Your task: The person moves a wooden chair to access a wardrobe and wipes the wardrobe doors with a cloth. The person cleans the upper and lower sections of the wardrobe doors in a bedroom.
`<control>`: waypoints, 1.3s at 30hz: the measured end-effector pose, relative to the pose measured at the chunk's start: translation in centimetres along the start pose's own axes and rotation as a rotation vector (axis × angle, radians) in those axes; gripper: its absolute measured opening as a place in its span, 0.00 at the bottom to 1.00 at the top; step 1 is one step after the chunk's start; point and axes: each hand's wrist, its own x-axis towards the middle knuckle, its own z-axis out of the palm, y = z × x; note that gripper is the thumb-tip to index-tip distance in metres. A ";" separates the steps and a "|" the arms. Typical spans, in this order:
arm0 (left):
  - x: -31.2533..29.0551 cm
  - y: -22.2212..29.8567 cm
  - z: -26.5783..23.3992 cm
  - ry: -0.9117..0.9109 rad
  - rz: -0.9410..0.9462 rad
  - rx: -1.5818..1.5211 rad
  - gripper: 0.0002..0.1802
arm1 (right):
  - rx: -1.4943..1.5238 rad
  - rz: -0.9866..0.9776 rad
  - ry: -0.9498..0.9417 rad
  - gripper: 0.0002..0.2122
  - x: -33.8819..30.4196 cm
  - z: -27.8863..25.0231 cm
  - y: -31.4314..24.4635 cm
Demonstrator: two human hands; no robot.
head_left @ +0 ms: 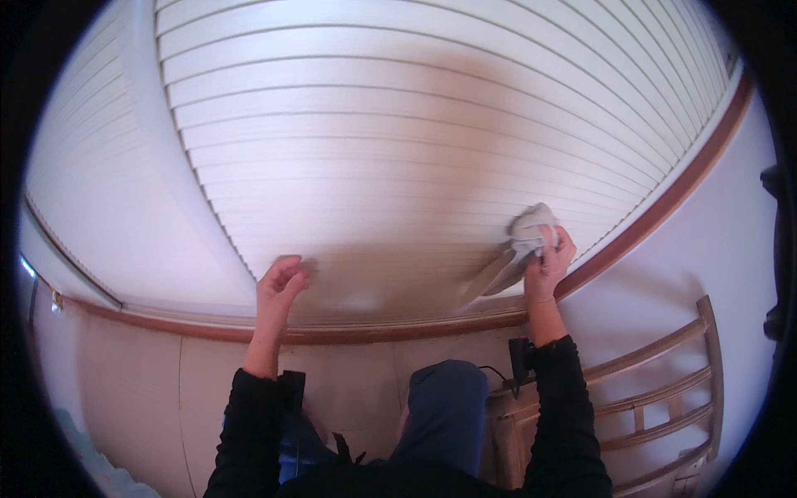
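Note:
My right hand (pixel 554 264) grips a crumpled grey cloth (pixel 534 224) at the lower right of a white louvred door panel (pixel 374 166). Part of the cloth hangs below the fingers, close to the slats. Whether it touches them I cannot tell for sure. On the other side, my left hand (pixel 284 282) is in front of the panel's lower left part, near its upright frame. Its fingers are loosely bent and slightly blurred, with nothing visible in them.
A second white louvred panel (pixel 91 166) stands to the left. Reddish-brown wood trim (pixel 365 334) runs along the bottom and up the right side. At the lower right is a wooden chair (pixel 664 407) by the white wall (pixel 656 257). Pale tiles (pixel 137 365) cover the floor.

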 end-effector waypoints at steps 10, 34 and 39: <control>1.1 -3.8 1.7 -0.005 -0.099 0.088 0.05 | 0.221 1.184 0.095 0.26 -4.6 0.9 18.2; 0.9 -6.3 0.0 0.056 -0.332 0.207 0.05 | 0.188 0.484 0.324 0.26 7.3 0.3 4.7; 1.1 -7.0 -0.2 0.059 -0.380 0.201 0.05 | 0.107 0.642 0.437 0.26 5.8 0.1 15.3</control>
